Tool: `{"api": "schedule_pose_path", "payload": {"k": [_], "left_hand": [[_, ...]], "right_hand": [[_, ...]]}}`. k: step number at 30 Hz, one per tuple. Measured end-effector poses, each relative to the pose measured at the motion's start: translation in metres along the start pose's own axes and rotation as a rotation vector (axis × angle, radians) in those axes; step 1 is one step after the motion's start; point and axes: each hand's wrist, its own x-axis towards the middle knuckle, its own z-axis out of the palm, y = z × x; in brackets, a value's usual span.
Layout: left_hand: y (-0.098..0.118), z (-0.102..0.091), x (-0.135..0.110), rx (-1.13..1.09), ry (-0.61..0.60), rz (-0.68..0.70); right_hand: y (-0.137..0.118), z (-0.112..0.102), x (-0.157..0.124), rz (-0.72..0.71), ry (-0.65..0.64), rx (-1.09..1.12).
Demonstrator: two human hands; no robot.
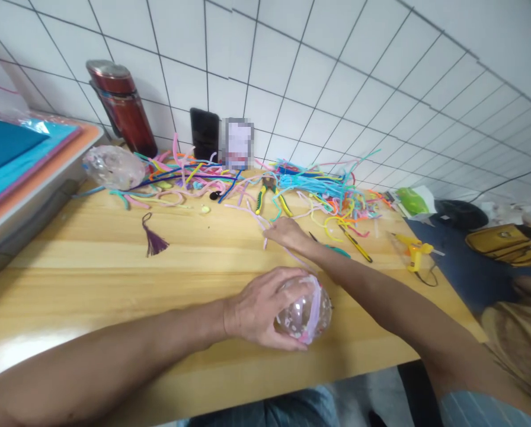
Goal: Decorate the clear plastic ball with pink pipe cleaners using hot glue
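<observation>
My left hand [259,308] is wrapped round a clear plastic ball [307,314] with a pink pipe cleaner looped over it, near the front edge of the wooden table [92,267]. My right hand [287,231] reaches forward across the table, fingers closed on a pale pink pipe cleaner [254,216] that lies at the edge of a heap of coloured pipe cleaners [319,190].
Pliers with yellow-green handles [269,196] lie in the heap. A yellow glue gun [414,252], a yellow craft knife [357,243], a purple tassel [154,240], a second clear ball [114,166], a red flask [123,107], a phone [204,133] and stacked coloured sheets [21,154] are around.
</observation>
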Motion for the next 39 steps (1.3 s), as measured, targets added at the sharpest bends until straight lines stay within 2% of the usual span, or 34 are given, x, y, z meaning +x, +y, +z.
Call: {"api": "schedule_pose_path", "payload": {"k": [5, 8, 12, 14, 17, 22, 26, 32, 39], "left_hand": [[0.0, -0.002, -0.001, -0.032, -0.033, -0.067], [-0.005, -0.003, 0.0, -0.055, -0.028, -0.198], [-0.012, -0.003, 0.002, -0.126, 0.034, -0.439], [-0.013, -0.005, 0.004, -0.144, 0.059, -0.491], [-0.012, -0.009, 0.005, -0.144, 0.054, -0.5], [-0.009, -0.015, 0.008, -0.111, 0.003, -0.476], [-0.009, -0.015, 0.009, -0.105, -0.006, -0.477], [-0.013, -0.015, 0.007, -0.154, 0.013, -0.527], [-0.01, -0.015, 0.009, -0.149, 0.008, -0.517]], "right_hand": [[0.003, -0.021, -0.027, -0.052, 0.006, 0.273], [0.018, -0.045, -0.059, -0.081, 0.042, 0.476], [0.051, -0.065, -0.105, -0.173, 0.013, 1.041], [0.066, -0.063, -0.122, -0.174, 0.005, 1.165], [0.078, -0.049, -0.135, -0.172, 0.002, 1.181], [0.079, -0.029, -0.132, -0.233, 0.07, 1.13], [0.074, -0.024, -0.132, -0.3, 0.103, 1.047], [0.067, -0.014, -0.134, -0.383, 0.018, 0.994], [0.066, -0.005, -0.135, -0.384, 0.101, 0.987]]}}
